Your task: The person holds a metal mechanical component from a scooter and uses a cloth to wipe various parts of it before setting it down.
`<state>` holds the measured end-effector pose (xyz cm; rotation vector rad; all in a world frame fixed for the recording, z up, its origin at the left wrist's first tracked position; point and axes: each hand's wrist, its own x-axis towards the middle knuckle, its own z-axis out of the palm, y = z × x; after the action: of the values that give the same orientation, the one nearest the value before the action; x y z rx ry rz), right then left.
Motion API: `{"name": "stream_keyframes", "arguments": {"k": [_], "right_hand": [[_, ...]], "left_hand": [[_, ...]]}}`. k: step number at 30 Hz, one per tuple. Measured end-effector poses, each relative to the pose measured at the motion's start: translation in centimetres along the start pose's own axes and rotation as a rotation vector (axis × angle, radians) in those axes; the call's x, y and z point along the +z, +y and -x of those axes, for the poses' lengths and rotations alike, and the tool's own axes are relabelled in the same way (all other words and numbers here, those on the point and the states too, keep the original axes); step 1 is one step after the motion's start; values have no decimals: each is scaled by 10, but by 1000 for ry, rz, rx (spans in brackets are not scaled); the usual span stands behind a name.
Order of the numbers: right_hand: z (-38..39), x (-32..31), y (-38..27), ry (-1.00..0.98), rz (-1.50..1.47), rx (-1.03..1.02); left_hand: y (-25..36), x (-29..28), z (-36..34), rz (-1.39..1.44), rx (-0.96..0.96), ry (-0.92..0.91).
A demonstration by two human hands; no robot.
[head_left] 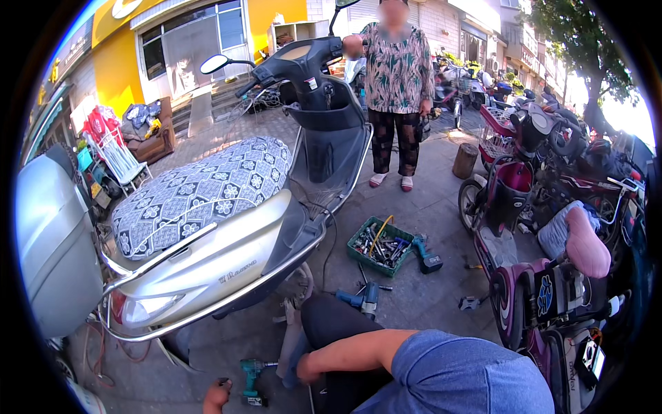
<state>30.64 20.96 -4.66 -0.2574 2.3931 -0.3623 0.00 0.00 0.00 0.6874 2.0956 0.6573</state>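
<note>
A silver scooter (227,265) with a patterned cloth over its seat (207,193) stands at my left. Low beside its rear, my right hand (308,370) reaches down against a grey, curved part (292,345); its fingers are blurred and partly hidden. My left hand (218,393) is closed near the lower edge, with a small dark thing at the fingertips that I cannot make out. Just right of it, a teal cordless impact driver (252,379) lies on the ground, its bit toward the grey part.
A green crate of sockets and tools (381,246) sits ahead, beside another teal power tool (426,255). A blue impact wrench (364,300) lies nearer my knee. A person (398,90) stands by the handlebar, one hand on it. A purple scooter (514,303) is parked at the right.
</note>
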Motion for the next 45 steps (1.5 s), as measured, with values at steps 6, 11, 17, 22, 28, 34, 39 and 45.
{"name": "stream_keyframes", "arguments": {"k": [6, 11, 17, 22, 28, 34, 39, 45], "right_hand": [[-4, -7, -5, -2, 14, 19], [-4, -1, -12, -14, 13, 11], [-12, -1, -16, -32, 50, 8], [-15, -7, -17, -19, 67, 16], [-13, -3, -16, -12, 57, 9], [-13, -3, -18, -10, 68, -11], [-12, 2, -13, -15, 79, -11], [-20, -2, -17, -23, 125, -5]], "left_hand": [[6, -16, -1, -44, -24, -48], [-5, -8, 7, 25, -59, -79], [-16, -7, 3, 68, -71, -103], [-18, -16, -11, -34, -81, -149], [-17, -7, -10, -3, -75, -127], [-5, -7, 15, 16, -75, -92], [-3, -6, 13, 27, -71, -122], [-40, -13, -28, -97, -49, -87]]}}
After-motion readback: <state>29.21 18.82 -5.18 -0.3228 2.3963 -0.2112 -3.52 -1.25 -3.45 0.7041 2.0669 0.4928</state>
